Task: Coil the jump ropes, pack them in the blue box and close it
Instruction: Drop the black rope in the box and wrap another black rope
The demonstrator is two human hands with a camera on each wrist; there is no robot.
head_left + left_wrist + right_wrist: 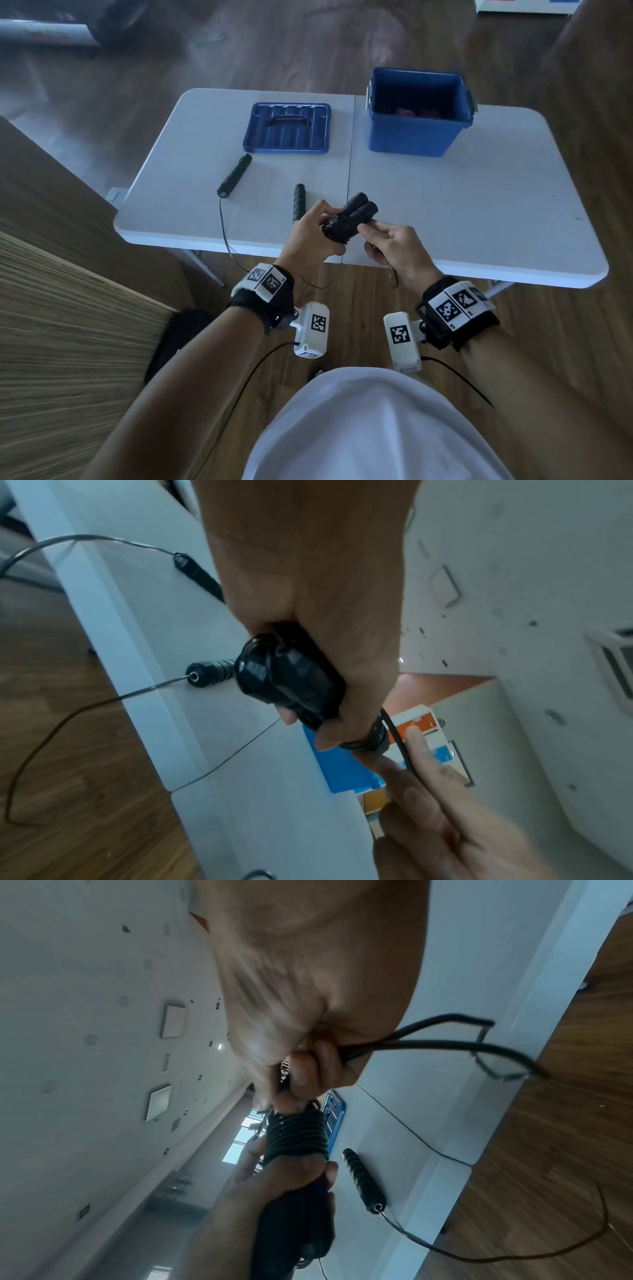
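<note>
Over the front edge of the white table (479, 205), my left hand (325, 226) grips a black jump rope (346, 221): two handles side by side with cord wound tightly round them. My right hand (371, 229) pinches the loose end of that cord (428, 1042) beside the coil (298, 1134), and a short loop sticks out behind the fist. A second black rope lies uncoiled, with one handle (234, 174) at left, the other handle (298, 202) behind my left hand, and its cord (224, 233) hanging over the edge. The blue box (419, 137) stands open at back right.
The blue lid (287, 127) lies flat on the table, left of the box. Something reddish (416, 112) lies at the bottom of the box. A wooden panel (68, 325) stands to my left. The floor around the table is dark wood.
</note>
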